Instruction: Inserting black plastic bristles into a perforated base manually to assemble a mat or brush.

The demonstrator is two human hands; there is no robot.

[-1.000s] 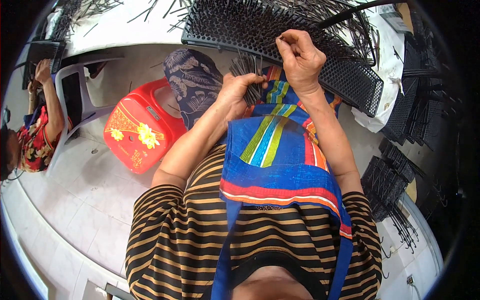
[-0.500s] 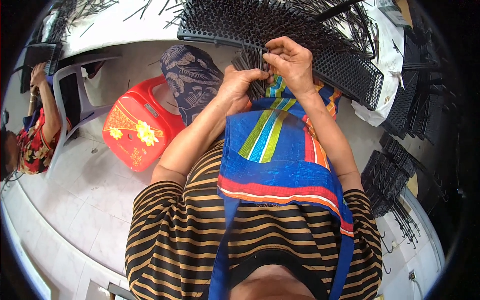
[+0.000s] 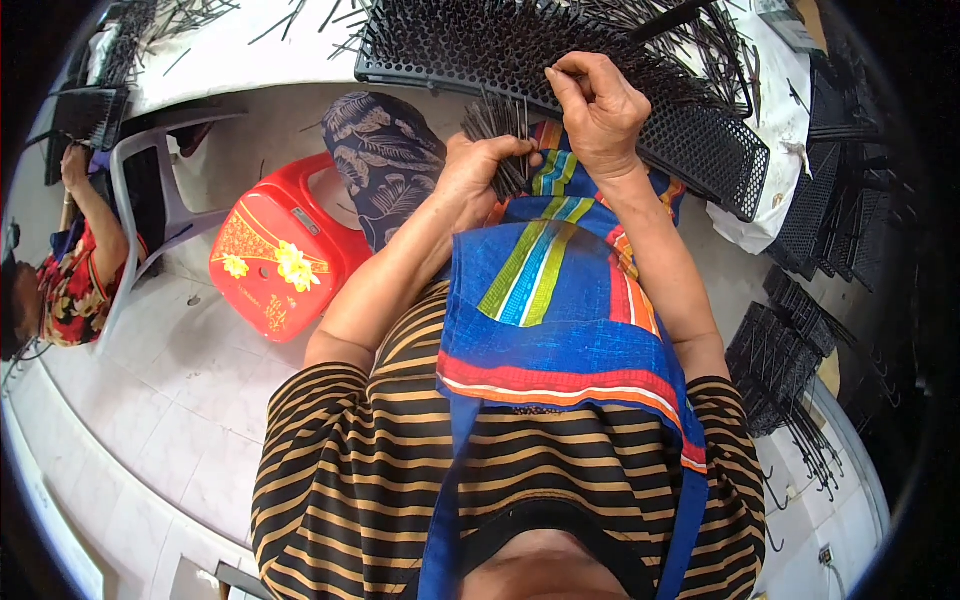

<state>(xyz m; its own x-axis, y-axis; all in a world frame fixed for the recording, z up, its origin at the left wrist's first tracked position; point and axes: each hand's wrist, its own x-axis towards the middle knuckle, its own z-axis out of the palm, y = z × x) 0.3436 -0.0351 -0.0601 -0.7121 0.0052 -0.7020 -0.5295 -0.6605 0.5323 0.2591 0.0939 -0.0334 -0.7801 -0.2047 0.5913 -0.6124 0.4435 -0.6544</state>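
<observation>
A bundle of thin dark sticks (image 3: 492, 118) fans upward out of my left hand (image 3: 480, 168), whose fingers wrap round it. One stick stands a little apart at the bundle's right side. My right hand (image 3: 605, 112) is raised over the near edge of a long black perforated rack (image 3: 705, 165), thumb and forefinger pinched together. Whatever lies between those fingertips is too small or hidden to make out. Dense rows of short dark stick ends (image 3: 480, 45) stand up from the rack's holes, while its right end shows bare mesh.
Loose dark sticks (image 3: 735, 70) lie on the white-covered table (image 3: 250, 70) beyond and beside the rack. A red stool (image 3: 270, 265) is at my left. Farther left, a person (image 3: 85, 240) works near a pale plastic chair (image 3: 130, 190). Black racks with hooks (image 3: 775, 360) are at my right.
My right hand has moved up and to the right, away from the bundle and over the rack's edge. The left hand keeps its hold in nearly the same place.
</observation>
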